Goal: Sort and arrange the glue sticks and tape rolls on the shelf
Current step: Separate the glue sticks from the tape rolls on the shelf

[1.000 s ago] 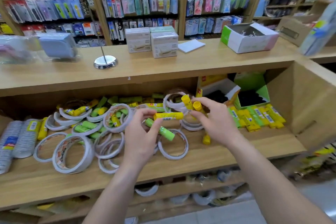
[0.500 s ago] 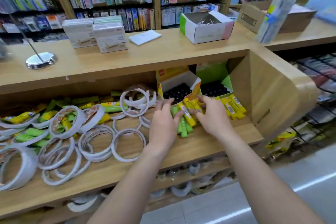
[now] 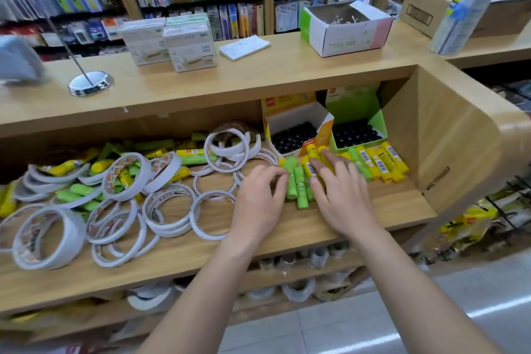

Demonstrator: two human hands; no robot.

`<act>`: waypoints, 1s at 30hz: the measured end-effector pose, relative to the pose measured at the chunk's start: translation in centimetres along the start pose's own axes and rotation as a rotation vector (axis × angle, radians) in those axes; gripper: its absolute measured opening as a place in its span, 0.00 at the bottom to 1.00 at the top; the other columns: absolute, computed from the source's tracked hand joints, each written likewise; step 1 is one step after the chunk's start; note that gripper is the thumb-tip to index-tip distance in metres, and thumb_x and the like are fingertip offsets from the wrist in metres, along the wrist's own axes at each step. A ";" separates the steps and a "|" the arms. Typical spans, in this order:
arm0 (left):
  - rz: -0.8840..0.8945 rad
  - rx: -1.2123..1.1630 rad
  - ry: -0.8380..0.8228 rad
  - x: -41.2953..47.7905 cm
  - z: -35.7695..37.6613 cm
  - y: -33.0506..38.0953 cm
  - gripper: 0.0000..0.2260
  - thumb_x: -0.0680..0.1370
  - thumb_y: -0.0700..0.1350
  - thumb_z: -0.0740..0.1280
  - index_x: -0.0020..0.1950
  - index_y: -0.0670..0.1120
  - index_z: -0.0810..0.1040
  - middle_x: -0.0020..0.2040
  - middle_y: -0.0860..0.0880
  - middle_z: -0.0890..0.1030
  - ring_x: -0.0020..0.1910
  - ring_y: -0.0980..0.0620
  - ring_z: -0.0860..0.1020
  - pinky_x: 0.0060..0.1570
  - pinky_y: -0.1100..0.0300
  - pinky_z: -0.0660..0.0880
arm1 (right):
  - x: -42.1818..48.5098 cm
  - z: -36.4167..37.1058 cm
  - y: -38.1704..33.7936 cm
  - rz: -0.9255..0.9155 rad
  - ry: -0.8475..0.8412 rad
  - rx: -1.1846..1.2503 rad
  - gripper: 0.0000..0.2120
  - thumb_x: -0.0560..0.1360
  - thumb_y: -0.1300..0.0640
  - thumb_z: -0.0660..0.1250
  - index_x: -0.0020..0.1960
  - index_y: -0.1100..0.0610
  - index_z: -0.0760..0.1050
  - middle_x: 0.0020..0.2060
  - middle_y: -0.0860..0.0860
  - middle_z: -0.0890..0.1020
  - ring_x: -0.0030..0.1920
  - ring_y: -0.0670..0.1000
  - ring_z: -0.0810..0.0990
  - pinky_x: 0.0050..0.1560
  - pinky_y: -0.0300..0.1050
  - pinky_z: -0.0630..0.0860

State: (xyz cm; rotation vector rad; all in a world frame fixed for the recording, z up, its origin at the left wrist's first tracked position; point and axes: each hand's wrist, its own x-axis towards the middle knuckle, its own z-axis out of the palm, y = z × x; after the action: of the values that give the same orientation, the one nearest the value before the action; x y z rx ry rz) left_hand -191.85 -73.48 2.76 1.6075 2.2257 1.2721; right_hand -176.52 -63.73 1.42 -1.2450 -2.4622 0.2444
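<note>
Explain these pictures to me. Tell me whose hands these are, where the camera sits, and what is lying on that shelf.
There is no machine here. A person works with two bare hands, and one wide-angle camera worn on their head looks forward and down, so every picture shares that view. On the light wooden shelf, many white tape rolls lie at the left, mixed with loose glue sticks. Towards the right, the left hand and the right hand rest their fingers on a bunch of green and yellow glue sticks, next to a row of yellow and green glue sticks. Neither hand lifts anything. Behind them stand two open cardboard boxes with dark contents.
</note>
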 end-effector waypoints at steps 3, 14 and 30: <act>0.012 0.040 0.024 -2.2 -2.6 -0.7 0.05 0.79 0.45 0.69 0.52 0.49 0.84 0.51 0.57 0.81 0.53 0.58 0.78 0.54 0.59 0.76 | 1.0 -0.4 -0.6 0.038 -0.027 -0.090 0.23 0.82 0.41 0.53 0.72 0.48 0.72 0.75 0.52 0.68 0.72 0.59 0.64 0.67 0.58 0.66; 0.013 0.706 -0.129 -7.9 -11.5 -9.0 0.22 0.73 0.68 0.63 0.56 0.57 0.83 0.73 0.50 0.72 0.66 0.46 0.72 0.68 0.48 0.65 | 2.3 0.4 -14.8 -0.427 0.006 0.169 0.18 0.80 0.50 0.59 0.66 0.52 0.76 0.63 0.49 0.77 0.64 0.54 0.74 0.62 0.55 0.73; -0.060 0.574 0.246 -9.1 -16.2 -14.2 0.32 0.67 0.58 0.77 0.66 0.45 0.74 0.70 0.44 0.69 0.73 0.40 0.65 0.72 0.47 0.65 | 10.7 5.3 -21.1 -0.470 -0.333 -0.196 0.26 0.80 0.41 0.61 0.76 0.47 0.64 0.67 0.51 0.71 0.69 0.55 0.67 0.69 0.54 0.58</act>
State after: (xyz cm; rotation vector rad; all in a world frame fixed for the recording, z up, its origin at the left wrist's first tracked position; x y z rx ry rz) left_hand -206.89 -91.22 0.26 1.5856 2.9703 0.9001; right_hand -200.05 -67.60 5.87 -0.6962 -3.0408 0.0883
